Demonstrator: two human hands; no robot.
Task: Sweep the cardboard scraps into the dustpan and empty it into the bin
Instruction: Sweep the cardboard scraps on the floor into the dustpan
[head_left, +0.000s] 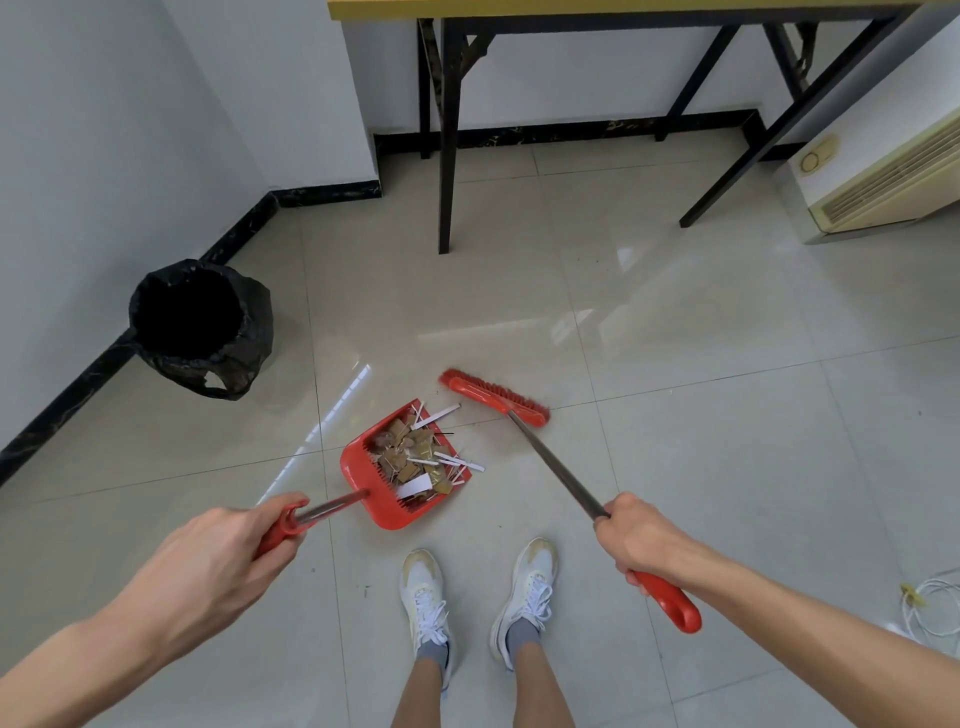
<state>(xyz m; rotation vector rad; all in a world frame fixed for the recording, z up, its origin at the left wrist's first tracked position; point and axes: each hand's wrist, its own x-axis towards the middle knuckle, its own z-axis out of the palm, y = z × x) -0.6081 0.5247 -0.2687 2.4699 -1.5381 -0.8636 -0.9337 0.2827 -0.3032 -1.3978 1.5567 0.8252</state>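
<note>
Sweeping nearly done: cardboard scraps (415, 457) lie heaped in the dustpan (363, 467), a few strips overhanging its lip. Left hand (218, 561) fingers wrapped round the dustpan handle; right hand (636, 540) gripping the broom (493, 397), its head just beyond the pan. Emptying remains; bin (200, 327) stands well beyond the left fingers.
</note>
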